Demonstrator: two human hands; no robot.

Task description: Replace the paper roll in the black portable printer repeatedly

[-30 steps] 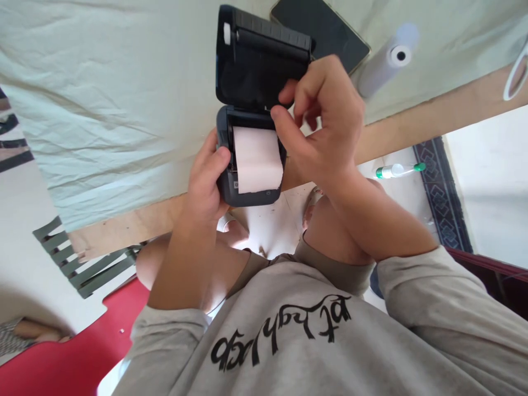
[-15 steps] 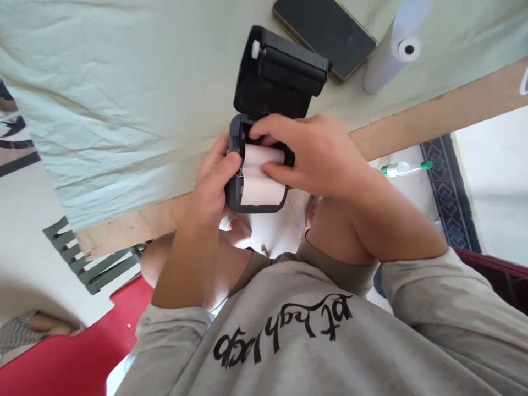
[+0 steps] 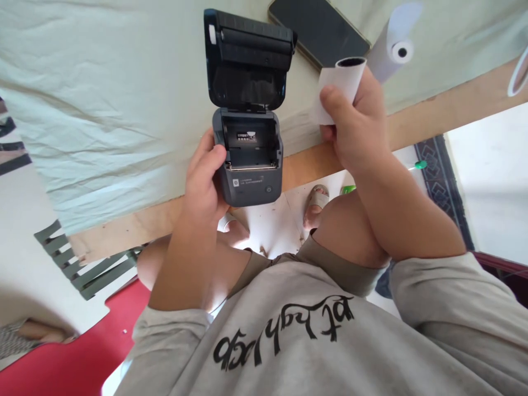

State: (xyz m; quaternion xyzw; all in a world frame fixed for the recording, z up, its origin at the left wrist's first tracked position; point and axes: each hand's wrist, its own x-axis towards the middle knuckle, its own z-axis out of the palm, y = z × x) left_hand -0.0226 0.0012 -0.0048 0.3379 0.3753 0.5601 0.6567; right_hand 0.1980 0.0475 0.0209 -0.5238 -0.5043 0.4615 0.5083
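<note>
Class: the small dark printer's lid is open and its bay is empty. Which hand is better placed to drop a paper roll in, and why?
Right hand: it already grips the white paper roll beside the dark printer, while the left hand steadies the printer.

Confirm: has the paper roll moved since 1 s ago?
Yes. The paper roll is out of the printer bay, now held by the right hand to the printer's right, near the phone.

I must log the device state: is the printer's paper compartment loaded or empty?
Empty. The printer has its lid raised and a bare compartment; the right hand holds the paper roll outside.
</note>
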